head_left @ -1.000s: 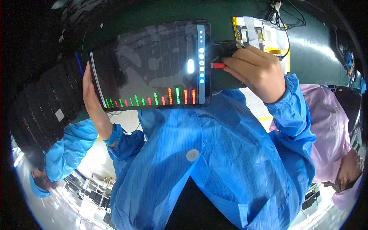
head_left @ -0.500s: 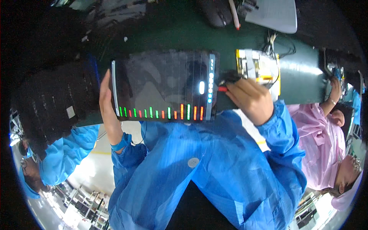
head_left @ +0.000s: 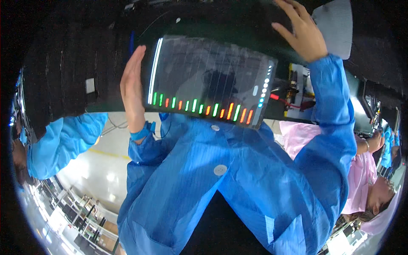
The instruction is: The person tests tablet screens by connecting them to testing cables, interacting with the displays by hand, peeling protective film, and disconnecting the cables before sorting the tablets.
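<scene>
A black tablet-like screen [head_left: 204, 76], lit with red and green bars, lies on the dark green table in front of me. My left hand [head_left: 133, 85] is beside its left edge, fingers straight and together, holding nothing; whether it touches the casing cannot be made out. A blue band [head_left: 143, 131] with a cord circles that wrist. My right hand [head_left: 306, 36] is raised at the upper right, fingers spread with nothing in them. A red plug [head_left: 274, 97] sits by the screen's right edge, apart from both hands.
A yellow-edged assembly [head_left: 293, 85] with wires lies right of the screen, partly behind my right sleeve. A grey flat panel [head_left: 335, 29] is at the far right. A person in light blue [head_left: 68, 144] is at left, one in pink [head_left: 361, 182] at right.
My right hand has let go of the red plug and moved up and away, opening its fingers. The screen appears tilted and shifted rightward in view; my left hand remains beside it.
</scene>
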Demonstrator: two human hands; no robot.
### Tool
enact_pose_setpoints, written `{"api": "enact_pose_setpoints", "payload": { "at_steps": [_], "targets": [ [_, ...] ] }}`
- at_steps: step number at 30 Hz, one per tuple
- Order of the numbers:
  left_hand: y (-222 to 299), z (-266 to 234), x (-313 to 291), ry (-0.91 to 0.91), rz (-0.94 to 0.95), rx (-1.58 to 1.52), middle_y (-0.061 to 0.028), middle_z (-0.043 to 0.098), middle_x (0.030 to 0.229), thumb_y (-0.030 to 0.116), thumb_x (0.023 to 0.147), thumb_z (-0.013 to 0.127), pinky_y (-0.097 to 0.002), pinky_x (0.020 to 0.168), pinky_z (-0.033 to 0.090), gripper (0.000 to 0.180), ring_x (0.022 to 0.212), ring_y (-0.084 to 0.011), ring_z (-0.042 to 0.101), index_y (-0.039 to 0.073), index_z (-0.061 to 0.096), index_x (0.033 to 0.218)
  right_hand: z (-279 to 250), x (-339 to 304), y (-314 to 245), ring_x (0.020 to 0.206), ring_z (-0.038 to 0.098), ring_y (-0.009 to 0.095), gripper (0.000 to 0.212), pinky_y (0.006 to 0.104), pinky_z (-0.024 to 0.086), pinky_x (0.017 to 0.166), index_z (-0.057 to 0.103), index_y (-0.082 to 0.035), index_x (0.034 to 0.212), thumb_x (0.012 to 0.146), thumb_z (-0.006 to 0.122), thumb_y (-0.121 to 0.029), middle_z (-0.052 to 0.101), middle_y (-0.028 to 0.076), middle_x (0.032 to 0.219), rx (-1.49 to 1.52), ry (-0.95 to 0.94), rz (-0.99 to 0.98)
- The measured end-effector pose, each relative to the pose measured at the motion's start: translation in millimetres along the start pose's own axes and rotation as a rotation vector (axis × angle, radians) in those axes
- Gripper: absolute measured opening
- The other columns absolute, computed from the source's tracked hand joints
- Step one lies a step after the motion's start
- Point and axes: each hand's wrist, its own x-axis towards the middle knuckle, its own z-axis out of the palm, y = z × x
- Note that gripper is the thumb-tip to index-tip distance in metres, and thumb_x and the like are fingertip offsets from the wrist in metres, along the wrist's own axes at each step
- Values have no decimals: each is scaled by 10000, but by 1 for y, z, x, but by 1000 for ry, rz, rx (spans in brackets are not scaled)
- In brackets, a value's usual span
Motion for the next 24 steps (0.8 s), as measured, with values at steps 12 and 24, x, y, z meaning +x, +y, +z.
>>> {"api": "enact_pose_setpoints", "payload": {
  "at_steps": [12,24],
  "targets": [
    [-12,3,-10,8,109,-46,-216,491,1337,393,959,398,-367,1111,273,576,1297,-297,426,-72,495,1286,23,1,14,1083,514,430,657,433,425,968,382,-138,1378,797,683,-195,524,246,1142,131,-208,100],
    [67,52,-2,-206,312,393,-149,562,1275,182,838,581,-441,1085,305,458,1220,-299,504,49,538,1274,-79,-87,-36,644,615,234,97,312,480,594,662,-7,785,725,730,-41,637,114,746,111,135,-3]
  ]
}}
